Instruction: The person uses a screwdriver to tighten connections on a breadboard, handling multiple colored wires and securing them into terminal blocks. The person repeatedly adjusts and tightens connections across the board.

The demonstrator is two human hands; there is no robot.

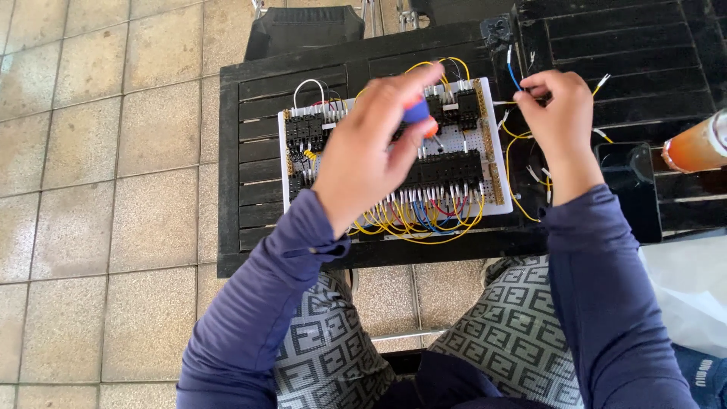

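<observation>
Over the black slatted desk (250,174), our left hand (371,144) closes its fingers around a blue-and-orange screwdriver (419,115) above the white wiring board (494,203). Further right, our right hand (556,113) pinches a thin blue wire (513,76): light, limp, easily kinked, best gripped on its insulation near the stripped tip.

We see a white wiring board (496,198) carrying black terminal blocks (447,168) and mostly yellow wires (424,231), with some red, blue and white ones. The screwdriver handle (419,113) is blue and orange. The slatted counter (250,174) is black. Our sleeves (261,303) are navy, our trousers (333,352) grey with a dark geometric pattern. The floor tiles (98,151) are speckled beige. A bottle (700,145) looks orange.
</observation>
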